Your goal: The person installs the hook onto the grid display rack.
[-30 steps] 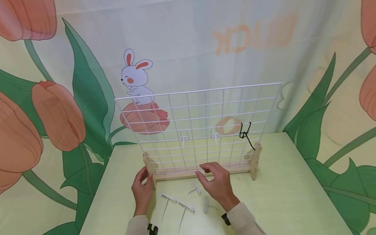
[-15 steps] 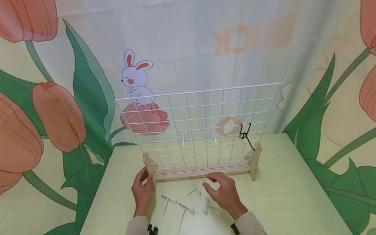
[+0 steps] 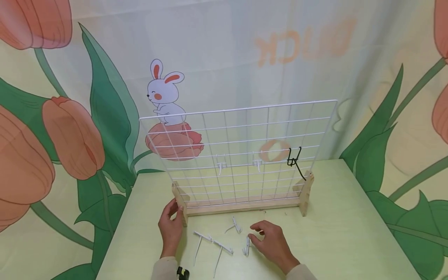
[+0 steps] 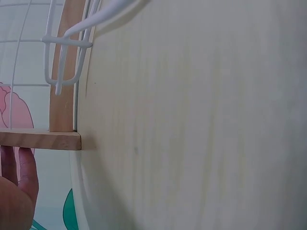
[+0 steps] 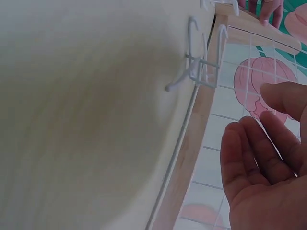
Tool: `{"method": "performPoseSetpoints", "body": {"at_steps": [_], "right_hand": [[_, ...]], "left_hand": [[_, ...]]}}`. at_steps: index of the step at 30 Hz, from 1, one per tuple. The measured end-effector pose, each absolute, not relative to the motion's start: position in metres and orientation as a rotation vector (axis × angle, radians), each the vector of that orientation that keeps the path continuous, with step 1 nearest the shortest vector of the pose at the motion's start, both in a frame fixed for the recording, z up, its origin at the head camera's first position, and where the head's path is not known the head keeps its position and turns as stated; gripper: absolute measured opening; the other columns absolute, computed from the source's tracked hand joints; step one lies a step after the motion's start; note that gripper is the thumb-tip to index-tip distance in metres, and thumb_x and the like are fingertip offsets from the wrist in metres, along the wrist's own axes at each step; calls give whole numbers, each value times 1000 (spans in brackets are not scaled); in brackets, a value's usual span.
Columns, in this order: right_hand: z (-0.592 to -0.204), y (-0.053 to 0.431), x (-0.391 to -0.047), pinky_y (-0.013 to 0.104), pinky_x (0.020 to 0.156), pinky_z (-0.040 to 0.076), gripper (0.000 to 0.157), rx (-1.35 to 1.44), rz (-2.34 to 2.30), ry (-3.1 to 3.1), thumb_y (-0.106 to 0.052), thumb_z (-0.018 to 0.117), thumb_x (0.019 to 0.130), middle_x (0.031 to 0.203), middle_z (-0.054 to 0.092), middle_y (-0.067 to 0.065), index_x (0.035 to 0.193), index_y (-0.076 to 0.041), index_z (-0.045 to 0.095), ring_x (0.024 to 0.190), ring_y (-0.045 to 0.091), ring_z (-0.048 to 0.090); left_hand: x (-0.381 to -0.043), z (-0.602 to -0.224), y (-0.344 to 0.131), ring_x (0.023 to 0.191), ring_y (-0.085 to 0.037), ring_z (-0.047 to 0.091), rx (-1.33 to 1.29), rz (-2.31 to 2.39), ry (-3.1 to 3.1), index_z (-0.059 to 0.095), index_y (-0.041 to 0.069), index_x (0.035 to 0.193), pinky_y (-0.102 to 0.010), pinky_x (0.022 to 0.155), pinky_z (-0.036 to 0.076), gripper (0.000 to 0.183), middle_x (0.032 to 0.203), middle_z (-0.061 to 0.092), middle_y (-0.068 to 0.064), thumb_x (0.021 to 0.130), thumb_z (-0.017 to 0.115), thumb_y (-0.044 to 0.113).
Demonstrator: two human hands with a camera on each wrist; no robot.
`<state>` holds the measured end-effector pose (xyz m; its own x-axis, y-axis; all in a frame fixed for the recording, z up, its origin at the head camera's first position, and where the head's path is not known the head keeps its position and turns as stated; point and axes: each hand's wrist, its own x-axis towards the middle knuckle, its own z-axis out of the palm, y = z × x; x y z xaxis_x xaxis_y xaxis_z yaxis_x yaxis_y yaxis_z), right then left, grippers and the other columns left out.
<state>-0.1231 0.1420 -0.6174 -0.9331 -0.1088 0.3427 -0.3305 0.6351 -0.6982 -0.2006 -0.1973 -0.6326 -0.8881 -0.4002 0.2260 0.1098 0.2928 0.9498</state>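
1. Right hand (image 3: 274, 243): this is what moved. A second ago it was up by the crossbar (image 3: 241, 206); now it's pulled back towards the near side of the table (image 3: 336, 241). Fingers are softly bent, the thumb a narrow gap from them, and nothing's held.

2. Nearest hook (image 3: 247, 244): lies on the table right beside that thumb, which now covers part of its prong. Half a second ago the prong was showing. Can't tell if they're actually touching.

3. Left hand (image 3: 170, 229): hasn't budged. Fingers rest fairly straight against the outer side of the left foot (image 3: 180, 204), the end nearer the table's left edge.

4. Small hook (image 3: 237, 226): same spot, between the crossbar and the nearest hook.

5. Long hooks (image 3: 222, 247): two of them, lying end to end further towards the table's left edge, prongs pointing to the near side. No change there.

6. Rack (image 3: 238, 109): standing upright towards the table's far edge, same as before. Two white hooks (image 3: 258, 162) hang mid-grid, and the black hook (image 3: 292, 161) is still near the right end.

7. Backdrop (image 3: 224, 46): tulips and a rabbit, past the table's far edge.
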Motion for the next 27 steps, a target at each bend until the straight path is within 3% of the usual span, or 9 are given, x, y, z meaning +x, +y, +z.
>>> {"method": "performPoseSetpoints", "body": {"at_steps": [7,16,27], "right_hand": [[-629,146,-120,22,69,54,18,328,1046,-2788,-25,84,79,87,71,-9,93,-18,75,77,4,64],[-638,149,-117,22,67,50,15,352,1024,-2882,-27,83,80,83,67,-17,91,-22,75,74,-4,55],[-638,149,-116,21,64,48,11,399,1065,-2916,-20,82,81,80,66,-15,89,-19,75,71,-4,52]], "left_hand": [[-200,-633,-198,110,-16,63,276,-1612,-2154,62,31,131,-14,79,53,38,121,68,1,94,69,25],[-200,-633,-197,111,-17,62,268,-1610,-2155,61,30,133,-13,79,52,39,123,68,-1,94,69,26],[-202,-635,-197,109,-13,63,268,-1599,-2145,62,32,130,-13,77,53,38,120,69,2,94,70,25]]}}
